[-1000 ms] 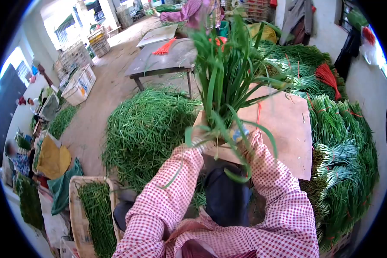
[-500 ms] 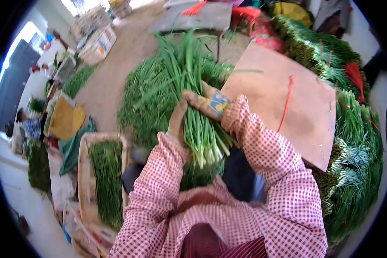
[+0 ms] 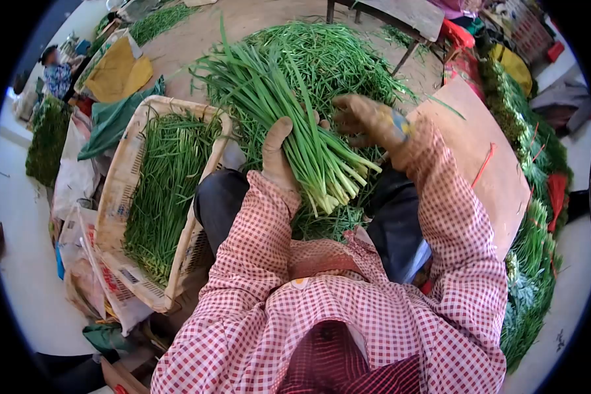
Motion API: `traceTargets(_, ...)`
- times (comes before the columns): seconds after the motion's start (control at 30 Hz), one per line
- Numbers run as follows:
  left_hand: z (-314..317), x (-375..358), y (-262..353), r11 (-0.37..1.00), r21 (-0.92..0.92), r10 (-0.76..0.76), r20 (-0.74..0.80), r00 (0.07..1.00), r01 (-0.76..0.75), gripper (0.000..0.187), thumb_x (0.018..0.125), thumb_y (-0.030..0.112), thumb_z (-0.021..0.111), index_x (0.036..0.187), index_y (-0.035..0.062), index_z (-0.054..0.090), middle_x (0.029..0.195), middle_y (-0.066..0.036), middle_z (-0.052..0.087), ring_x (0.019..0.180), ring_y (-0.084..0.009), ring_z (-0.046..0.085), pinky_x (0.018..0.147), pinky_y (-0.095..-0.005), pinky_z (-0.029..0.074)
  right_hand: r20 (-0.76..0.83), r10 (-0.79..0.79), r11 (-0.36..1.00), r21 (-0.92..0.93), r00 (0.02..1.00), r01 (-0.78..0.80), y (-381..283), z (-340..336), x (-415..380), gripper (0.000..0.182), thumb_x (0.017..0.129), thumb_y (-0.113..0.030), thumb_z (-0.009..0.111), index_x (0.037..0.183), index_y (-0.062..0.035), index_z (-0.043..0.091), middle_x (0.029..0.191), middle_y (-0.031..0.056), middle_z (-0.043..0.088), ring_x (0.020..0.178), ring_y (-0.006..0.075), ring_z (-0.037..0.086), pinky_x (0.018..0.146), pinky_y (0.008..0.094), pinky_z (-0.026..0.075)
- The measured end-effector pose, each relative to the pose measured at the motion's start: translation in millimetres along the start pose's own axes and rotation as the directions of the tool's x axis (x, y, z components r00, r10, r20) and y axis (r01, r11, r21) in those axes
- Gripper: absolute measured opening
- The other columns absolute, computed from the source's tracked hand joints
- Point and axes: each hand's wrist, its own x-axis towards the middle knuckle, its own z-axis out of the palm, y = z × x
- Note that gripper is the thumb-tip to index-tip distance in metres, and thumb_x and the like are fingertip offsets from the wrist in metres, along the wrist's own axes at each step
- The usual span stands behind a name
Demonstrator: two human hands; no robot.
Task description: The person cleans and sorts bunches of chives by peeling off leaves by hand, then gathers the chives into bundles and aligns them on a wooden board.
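Observation:
A bunch of garlic chives (image 3: 308, 141) is held over my lap, its pale cut ends toward me and its green leaves pointing away to the left. My left hand (image 3: 279, 154), in a tan glove, wraps around the middle of it with the thumb on top. To the right of the bunch and apart from it, my gloved right hand (image 3: 368, 121) is raised with its fingers spread and nothing visible in them. Beyond both hands lies a heap of loose chives (image 3: 335, 65).
A plastic crate (image 3: 171, 289) of chives stands at my left. On my right is a flat board (image 3: 482, 177) with a red tie (image 3: 484, 165) on it. Stacked bundles of chives (image 3: 535, 282) line the right side. Another person (image 3: 58, 73) sits far left.
My right hand has let go of the chives and moved right, its fingers opening. My left hand keeps hold of the bunch, now tilted further left. The view has shifted, showing more of the crate.

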Motion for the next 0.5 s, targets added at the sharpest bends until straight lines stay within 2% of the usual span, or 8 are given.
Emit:
traceTargets(0.07,0.2,1.5,6.9,0.999,0.047,-0.001,-0.038,0.999,0.003,0.047,0.081,0.024,0.067,0.122,0.0063,0.051,0.097,-0.011,0.062,0.091,-0.029,0.063,0.077,-0.0421,0.056,0.109,-0.044,0.999,0.026,0.993,0.041,40.2,-12.6,10.6,0.088,0.083,-0.071,0.043,0.143,-0.0088,0.031,0.132,0.0233,0.047,0.122,0.0385,0.046,0.099,0.051,0.04)
traceTargets(0.17,-18.5,11.2,4.1,0.994,0.109,-0.013,-0.088,0.996,0.023,0.041,0.081,0.023,0.066,0.116,0.0033,0.055,0.094,-0.011,0.063,0.088,-0.026,0.063,0.075,-0.0402,0.056,0.069,-0.184,0.863,-0.465,0.981,0.195,31.7,30.3,-17.9,0.107,0.068,-0.063,0.073,0.139,0.0036,0.028,0.124,0.0214,0.052,0.117,0.0313,0.051,0.093,0.038,0.047)
traceTargets(0.2,-18.4,13.6,1.9,0.997,0.073,-0.013,-0.039,0.999,0.016,0.034,0.081,0.022,0.066,0.106,0.0007,0.059,0.091,-0.01,0.064,0.085,-0.0234,0.064,0.073,-0.0377,0.056,0.048,-0.25,0.876,-0.415,0.967,0.247,18.5,48.9,-23.9,0.121,0.057,-0.066,0.078,0.14,0.0049,0.025,0.126,0.0216,0.051,0.118,0.0294,0.051,0.099,0.035,0.043)
traceTargets(0.23,-4.0,7.4,-0.8,0.99,0.134,0.064,-0.216,0.974,-0.035,0.029,0.08,0.022,0.066,0.099,-0.0005,0.062,0.088,-0.01,0.065,0.082,-0.0225,0.064,0.073,-0.0361,0.055,0.029,-0.364,0.811,-0.481,0.931,0.332,47.1,53.4,-13.8,0.126,0.054,-0.059,0.083,0.142,0.0039,0.02,0.128,0.02,0.051,0.12,0.0277,0.049,0.103,0.0351,0.038)
traceTargets(0.3,-8.3,7.2,-1.7,0.977,0.208,0.072,-0.167,0.983,-0.036,0.027,0.078,0.02,0.067,0.095,-0.001,0.064,0.088,-0.01,0.066,0.081,-0.0226,0.064,0.074,-0.0355,0.054,-0.032,-0.413,0.892,-0.216,0.91,0.397,54.6,70.2,-11.7,0.122,0.055,-0.037,0.09,0.143,0.0024,0.016,0.132,0.0178,0.049,0.122,0.0251,0.048,0.101,0.0345,0.039)
traceTargets(0.33,-7.4,4.5,-7.0,0.993,0.115,0.053,-0.192,0.98,-0.031,0.027,0.077,0.019,0.068,0.095,-0.0015,0.064,0.087,-0.011,0.066,0.081,-0.0229,0.064,0.075,-0.036,0.054,-0.091,-0.36,0.873,-0.383,0.929,0.301,54.9,74.1,-13.4,0.118,0.056,-0.029,0.09,0.143,0.0005,0.016,0.13,0.0165,0.051,0.12,0.0263,0.051,0.1,0.0357,0.041)
traceTargets(0.43,-14.6,3.8,-13.7,0.997,0.073,0.014,-0.15,0.989,-0.003,0.03,0.077,0.016,0.069,0.1,-0.0017,0.063,0.091,-0.011,0.066,0.083,-0.0239,0.064,0.076,-0.0374,0.054,-0.156,-0.415,0.887,-0.29,0.896,0.36,85.6,79.7,-4.7,0.114,0.059,-0.026,0.088,0.144,-0.0021,0.016,0.128,0.0152,0.053,0.117,0.0266,0.053,0.099,0.0359,0.043)
traceTargets(0.5,-16.7,4.1,-13.7,0.998,0.055,-0.006,-0.094,0.996,0.012,0.031,0.077,0.017,0.069,0.101,-0.0009,0.062,0.091,-0.011,0.066,0.084,-0.0237,0.064,0.077,-0.0377,0.055,-0.175,-0.452,0.875,-0.28,0.875,0.396,97.1,80.9,-2.8,0.102,0.063,-0.019,0.084,0.142,-0.0032,0.021,0.124,0.0128,0.056,0.113,0.0242,0.055,0.096,0.0344,0.044)
